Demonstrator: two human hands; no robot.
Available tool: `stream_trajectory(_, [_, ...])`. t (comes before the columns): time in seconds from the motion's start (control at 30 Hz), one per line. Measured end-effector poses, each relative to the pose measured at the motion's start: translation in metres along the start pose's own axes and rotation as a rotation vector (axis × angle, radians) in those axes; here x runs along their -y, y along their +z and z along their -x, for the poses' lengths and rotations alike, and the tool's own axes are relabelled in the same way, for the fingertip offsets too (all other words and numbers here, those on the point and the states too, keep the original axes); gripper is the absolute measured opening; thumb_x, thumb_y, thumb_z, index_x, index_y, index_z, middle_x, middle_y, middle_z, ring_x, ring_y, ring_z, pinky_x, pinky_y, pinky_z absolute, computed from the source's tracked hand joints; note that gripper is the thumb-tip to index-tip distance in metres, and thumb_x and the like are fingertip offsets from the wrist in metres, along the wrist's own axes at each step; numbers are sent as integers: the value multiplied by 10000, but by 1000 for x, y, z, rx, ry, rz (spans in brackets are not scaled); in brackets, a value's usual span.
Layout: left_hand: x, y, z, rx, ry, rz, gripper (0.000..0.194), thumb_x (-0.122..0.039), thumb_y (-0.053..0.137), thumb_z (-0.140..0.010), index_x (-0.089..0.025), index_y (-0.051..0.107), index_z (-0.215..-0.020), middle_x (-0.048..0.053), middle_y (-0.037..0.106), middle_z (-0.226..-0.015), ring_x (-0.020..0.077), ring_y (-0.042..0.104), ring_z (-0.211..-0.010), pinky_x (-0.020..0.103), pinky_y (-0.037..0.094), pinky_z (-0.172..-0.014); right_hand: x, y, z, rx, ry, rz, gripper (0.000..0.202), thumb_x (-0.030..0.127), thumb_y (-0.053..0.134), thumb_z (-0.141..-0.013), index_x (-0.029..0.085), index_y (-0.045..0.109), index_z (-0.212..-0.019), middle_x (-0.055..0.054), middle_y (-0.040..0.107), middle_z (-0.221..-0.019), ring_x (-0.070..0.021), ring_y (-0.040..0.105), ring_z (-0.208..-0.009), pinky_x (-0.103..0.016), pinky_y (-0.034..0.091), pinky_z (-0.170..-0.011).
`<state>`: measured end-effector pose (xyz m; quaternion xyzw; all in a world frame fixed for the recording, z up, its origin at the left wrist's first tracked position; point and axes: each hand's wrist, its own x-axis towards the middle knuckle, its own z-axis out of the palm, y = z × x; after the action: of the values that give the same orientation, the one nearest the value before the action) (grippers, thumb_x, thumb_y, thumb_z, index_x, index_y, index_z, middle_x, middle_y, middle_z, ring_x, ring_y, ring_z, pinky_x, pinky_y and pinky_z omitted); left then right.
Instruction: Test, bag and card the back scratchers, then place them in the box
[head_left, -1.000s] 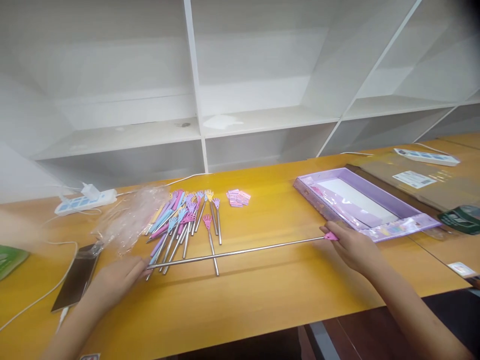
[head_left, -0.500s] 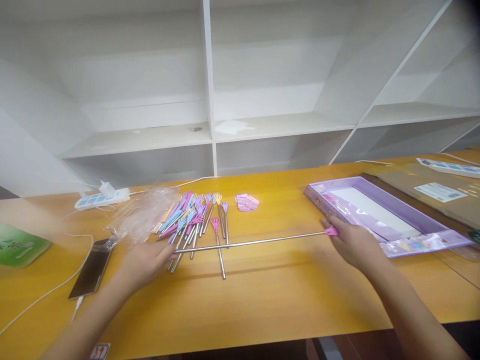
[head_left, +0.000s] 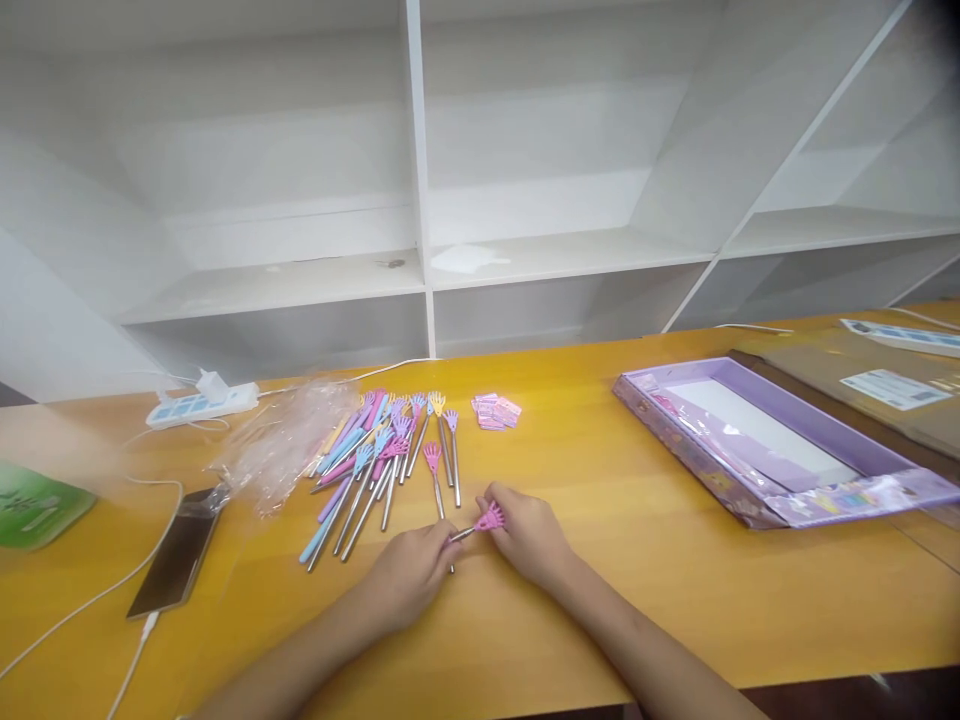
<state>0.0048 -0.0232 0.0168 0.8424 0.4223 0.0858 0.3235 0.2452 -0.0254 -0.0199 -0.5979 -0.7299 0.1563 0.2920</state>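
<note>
Between my hands is a telescopic back scratcher with a pink hand-shaped head and a short stretch of metal rod showing. My left hand is closed around its handle end, most of which it hides. My right hand has its fingers closed on the pink head. Just behind my left hand, another pink back scratcher lies on the table, partly covered. Further left is a pile of back scratchers in pink, purple, blue and yellow. Small pink cards lie behind my hands.
A purple display box stands at the right, beside a flattened cardboard box. Crumpled clear plastic, a phone with a cable, a power strip and a green package are at the left. White shelves rise behind the table.
The back scratcher's rod was stretched out long between my widely spaced hands; now it is collapsed short. Both hands have come together near the table's middle.
</note>
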Motion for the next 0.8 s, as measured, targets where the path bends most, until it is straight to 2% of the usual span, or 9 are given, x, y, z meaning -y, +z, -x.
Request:
stream_trajectory(0.1, [4,1,3,163,36,616,381,-543,428,-1086,-199,593,-1095,30,672,-845,143,598,-659,243,443,-586,-4,-7,-5,-114,78,-322,70,311,533,-995,244,531,-972,33,607,-709,-168,562,-609,-261,375,-596])
stream_trajectory(0.17, [9,7,0,211,27,946,432,-598,502,-1048,-181,569,-1136,11,657,-776,113,547,-545,220,397,-495,-4,-12,-6,-169,110,-402,122,344,508,-1020,243,524,-955,61,492,-645,-157,481,-567,-261,361,-574])
stream_trajectory(0.23, [14,15,-4,187,25,1113,441,-609,561,-1021,-176,548,-1099,27,692,-760,115,579,-520,220,417,-491,-3,-15,-4,-164,102,-409,195,389,482,-1054,239,532,-940,63,456,-639,-153,446,-565,-264,354,-574])
stream_trajectory(0.3, [17,21,-6,184,47,1162,435,-610,567,-1020,-179,528,-1072,60,741,-768,134,631,-520,233,465,-517,0,-15,-1,-82,26,-423,266,428,443,-1084,231,555,-944,30,537,-706,-161,499,-628,-273,394,-626])
stream_trajectory(0.43, [15,26,-2,211,87,1067,429,-616,526,-1039,-194,496,-1112,78,788,-766,141,613,-444,226,427,-453,12,-9,8,201,-183,-546,417,509,379,-1116,210,613,-943,-28,654,-863,-179,596,-778,-296,451,-755])
stream_trajectory(0.57, [12,27,5,184,153,763,355,-550,551,-1049,-195,550,-1062,15,744,-659,132,634,-515,212,428,-537,29,2,14,431,-197,-716,464,562,424,-1103,195,611,-890,-12,622,-820,-162,576,-745,-283,443,-726])
stream_trajectory(0.63, [13,27,6,115,178,619,318,-514,581,-1039,-198,571,-1004,-29,683,-598,119,600,-516,209,409,-557,34,5,15,469,-170,-787,471,563,422,-1105,191,599,-876,-11,604,-821,-160,572,-754,-284,442,-731])
stream_trajectory(0.7, [16,27,5,3,203,485,288,-473,586,-1040,-195,610,-970,-58,618,-566,97,519,-490,213,382,-560,36,7,15,454,-138,-838,484,561,404,-1111,190,588,-860,-10,582,-822,-158,557,-760,-288,437,-742])
stream_trajectory(0.8, [18,26,2,-121,248,368,255,-420,575,-1053,-196,697,-1042,-71,586,-565,86,479,-496,212,390,-589,33,8,15,406,-55,-884,515,577,398,-1109,188,585,-828,12,491,-759,-137,465,-683,-284,392,-683])
